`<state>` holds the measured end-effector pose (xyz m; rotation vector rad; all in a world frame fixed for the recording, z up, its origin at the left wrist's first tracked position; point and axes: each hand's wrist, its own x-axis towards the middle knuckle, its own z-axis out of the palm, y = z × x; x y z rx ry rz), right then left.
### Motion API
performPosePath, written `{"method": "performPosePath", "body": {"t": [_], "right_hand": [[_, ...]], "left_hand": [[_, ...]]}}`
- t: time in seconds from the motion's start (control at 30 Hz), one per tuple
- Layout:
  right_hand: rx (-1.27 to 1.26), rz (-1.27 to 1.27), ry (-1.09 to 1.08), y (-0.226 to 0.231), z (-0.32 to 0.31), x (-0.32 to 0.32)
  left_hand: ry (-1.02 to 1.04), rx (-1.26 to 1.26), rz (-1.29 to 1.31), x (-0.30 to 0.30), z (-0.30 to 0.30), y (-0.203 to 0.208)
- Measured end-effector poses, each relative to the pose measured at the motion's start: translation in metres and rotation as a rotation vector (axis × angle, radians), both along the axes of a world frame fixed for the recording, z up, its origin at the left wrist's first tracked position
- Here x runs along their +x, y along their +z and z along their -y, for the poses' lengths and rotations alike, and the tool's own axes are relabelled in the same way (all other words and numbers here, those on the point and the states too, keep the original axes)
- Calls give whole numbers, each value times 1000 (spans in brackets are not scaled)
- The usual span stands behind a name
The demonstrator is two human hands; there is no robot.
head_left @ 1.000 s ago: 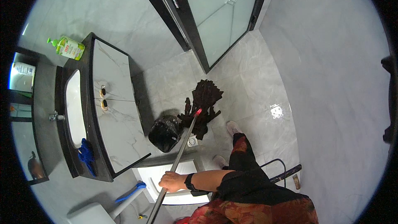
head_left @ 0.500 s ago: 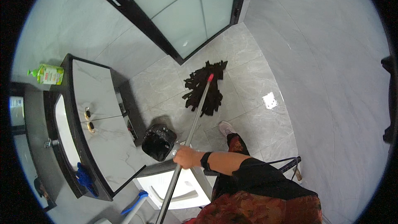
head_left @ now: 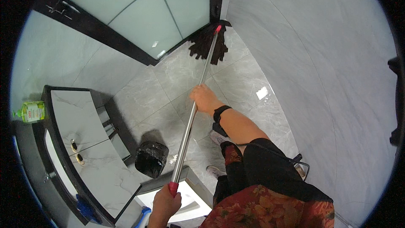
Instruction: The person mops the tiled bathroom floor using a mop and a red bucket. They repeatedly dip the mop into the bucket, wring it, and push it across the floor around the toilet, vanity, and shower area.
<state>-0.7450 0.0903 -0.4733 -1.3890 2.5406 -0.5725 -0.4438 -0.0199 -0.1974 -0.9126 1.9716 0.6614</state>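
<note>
A mop with a long metal handle (head_left: 184, 144) slants from the lower middle up toward the door. My left hand (head_left: 165, 204) is closed round the lower end, by its red grip (head_left: 173, 188). Farther up the pole my right hand (head_left: 205, 98), with a black band on the wrist, is wrapped round the shaft. The dark strip mop head (head_left: 209, 46) lies fanned on the tiled floor against the foot of the frosted glass door (head_left: 168, 12), near the wall corner. A red joint (head_left: 218, 28) links pole and head.
At the left stands a marbled vanity cabinet (head_left: 76, 118) with a green pump bottle (head_left: 33, 111) and a blue cloth-like item (head_left: 86, 209). A bin with a black liner (head_left: 151, 159) sits beside it. A white basin-like fixture (head_left: 196, 202) is low centre; a grey wall (head_left: 303, 59) runs along the right.
The mop head has moved away from me, up to the door's foot. My right hand has moved forward with the pole. My left hand has come into view on the red grip.
</note>
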Motion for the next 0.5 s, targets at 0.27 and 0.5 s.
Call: {"method": "performPosePath", "body": {"t": [0.27, 0.5], "right_hand": [[84, -28, -108, -4, -47, -5], [-230, 123, -214, 13, -60, 66]], "left_hand": [[-128, 68, 46, -24, -5, -9], [-286, 72, 166, 4, 29, 45]]}}
